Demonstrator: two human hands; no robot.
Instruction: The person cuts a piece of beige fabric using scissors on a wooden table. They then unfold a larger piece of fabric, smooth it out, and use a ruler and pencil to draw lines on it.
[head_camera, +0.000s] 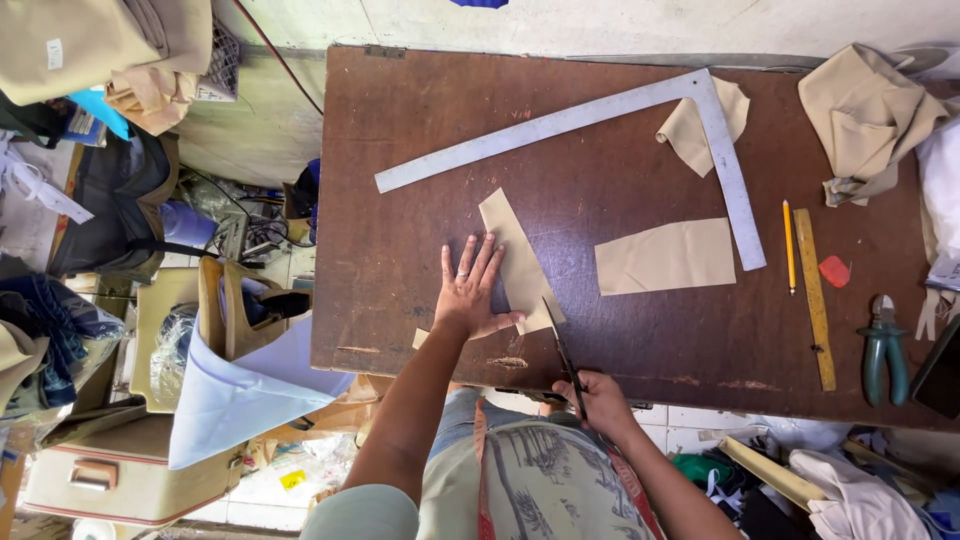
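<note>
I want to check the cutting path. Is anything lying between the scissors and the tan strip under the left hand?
Nothing visible does. The scissors in the right hand already reach the near end of the tan strip, which the left hand presses flat on the table.

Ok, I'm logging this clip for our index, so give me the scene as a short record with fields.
left hand: flat on a tan fabric strip
right hand: holds scissors cutting the strip's near end
surface: dark wooden table
also on table: metal L-square, tan fabric rectangle, pencil, wooden ruler, green-handled pliers
</note>
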